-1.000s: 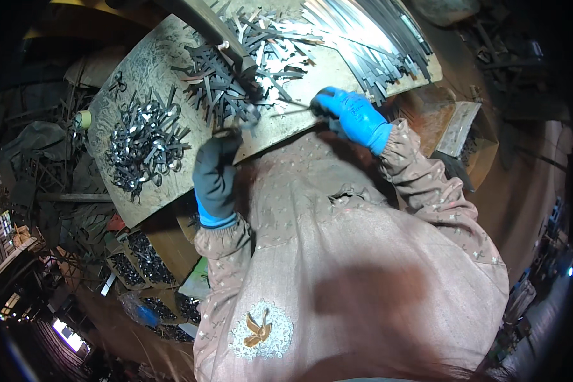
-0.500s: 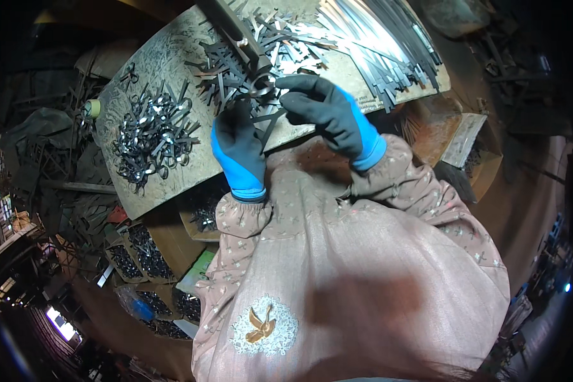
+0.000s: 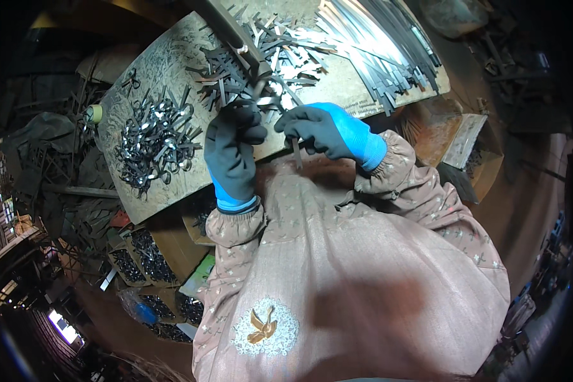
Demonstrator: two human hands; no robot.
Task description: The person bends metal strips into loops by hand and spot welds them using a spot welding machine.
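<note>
Both hands wear dark gloves with blue cuffs. My right hand is closed, pinching a flat metal strip whose end hangs below the fingers. My left hand is closed beside it, thumb and fingers curled together just below a bent, shiny metal loop. The loop is blurred, and whatever lies between the left fingertips is hidden. Right above the hands ends a slanting metal bar that reaches in from the top edge, over the worktable.
Bent, looped strips are heaped on the table's left. Short flat strips lie scattered behind the bar, and long strips are stacked at the right. Boxes of dark metal pieces stand below left; an open carton is at the right.
My right hand has moved down from the ring at the bar's end and its fingers have closed on a strip. My left hand has shifted slightly left and down, turning.
</note>
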